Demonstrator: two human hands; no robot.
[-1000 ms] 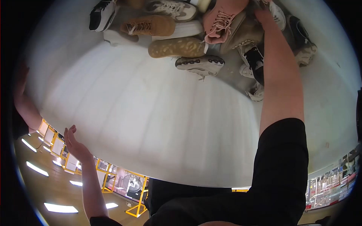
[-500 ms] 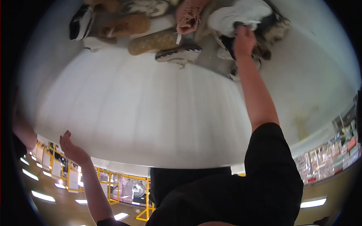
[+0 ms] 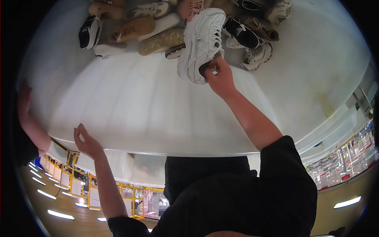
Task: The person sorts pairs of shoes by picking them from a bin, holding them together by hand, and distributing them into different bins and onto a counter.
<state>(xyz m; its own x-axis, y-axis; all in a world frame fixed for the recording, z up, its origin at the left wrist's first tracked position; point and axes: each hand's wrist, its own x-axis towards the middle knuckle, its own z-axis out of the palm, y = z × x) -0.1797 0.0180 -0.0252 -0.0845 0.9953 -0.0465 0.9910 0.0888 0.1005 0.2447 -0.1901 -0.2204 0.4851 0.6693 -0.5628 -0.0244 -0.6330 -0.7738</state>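
Note:
My right hand (image 3: 219, 77) is closed on the heel and collar end of a white sneaker (image 3: 200, 43) with white laces. The shoe hangs toe up above the white surface, its side facing me. My left hand (image 3: 87, 144) is raised near the surface's front edge, holding nothing, with a gap between thumb and fingers. Right of the held sneaker lie a black shoe with a white sole (image 3: 244, 34) and a white-and-dark sneaker (image 3: 258, 56). To its left lies an upturned tan sole (image 3: 162, 41), and behind it a pink laced shoe (image 3: 193, 8), partly hidden.
The large white curved surface (image 3: 138, 106) holds more shoes at its far side, among them a tan shoe (image 3: 134, 28) and a black-and-white sneaker (image 3: 90, 31). Another person's arm (image 3: 33, 126) reaches over the left edge. Yellow frames (image 3: 75, 177) stand beyond the front edge.
My right hand has lifted the white sneaker from the pile and brought it left and nearer. My left hand moved slightly up and right. The other person's arm shows more at the left.

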